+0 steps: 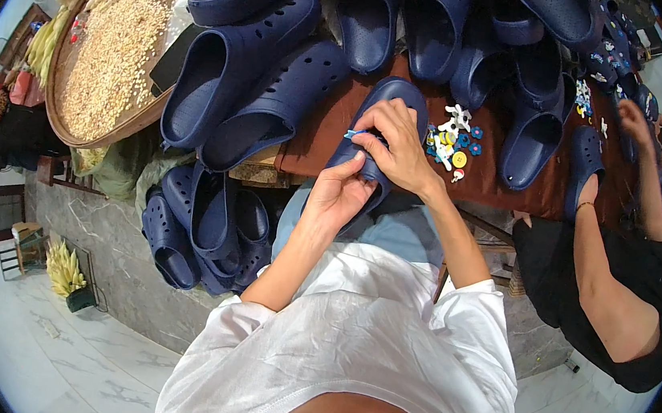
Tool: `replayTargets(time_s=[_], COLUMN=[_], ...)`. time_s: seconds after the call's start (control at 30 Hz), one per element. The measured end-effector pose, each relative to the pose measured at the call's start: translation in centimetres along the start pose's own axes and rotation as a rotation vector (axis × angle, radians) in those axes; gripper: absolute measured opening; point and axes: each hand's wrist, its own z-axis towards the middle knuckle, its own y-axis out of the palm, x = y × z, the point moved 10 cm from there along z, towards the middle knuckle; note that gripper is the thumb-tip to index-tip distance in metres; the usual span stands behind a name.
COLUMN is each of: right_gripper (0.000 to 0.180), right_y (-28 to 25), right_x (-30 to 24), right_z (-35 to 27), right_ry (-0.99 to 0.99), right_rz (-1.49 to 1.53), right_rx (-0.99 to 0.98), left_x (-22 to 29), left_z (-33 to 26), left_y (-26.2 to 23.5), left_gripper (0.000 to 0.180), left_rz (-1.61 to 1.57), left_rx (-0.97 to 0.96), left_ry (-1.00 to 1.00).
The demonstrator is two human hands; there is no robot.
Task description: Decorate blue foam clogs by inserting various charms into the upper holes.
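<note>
A navy clog lies at the near edge of the brown-covered table, over my lap. My right hand is above it, thumb and fingers pinched on a small light-blue shoe charm. My left hand is closed on the clog's near part, its thumb pointing up toward the charm; some of its fingers are hidden. Just right of the clog is a small pile of white, blue and yellow charms. The holes under my right hand are covered from sight.
Navy clogs crowd the table's far side, with larger ones at left. More clogs hang or sit below the left edge. A round tray of corn kernels stands far left. At right, a co-worker's arm reaches into another clog.
</note>
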Motion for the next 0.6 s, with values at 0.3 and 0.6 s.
replayTargets(time_s=[0.3, 0.6], right_gripper=[0.009, 0.023], right_y=[-5.1, -10.6], right_x=[8.8, 9.5], right_z=[-4.9, -10.3], right_ry=[0.397, 0.457], right_rz=[0.480, -0.342], right_rx=[0.521, 0.624], left_x=[0.1, 0.6], left_z=[-0.2, 1.5], left_y=[1.0, 1.5], left_gripper=[0.025, 0.043], left_rz=[-0.069, 0.073], left_rx=[0.065, -0.018], left_ry=[0.016, 0.108])
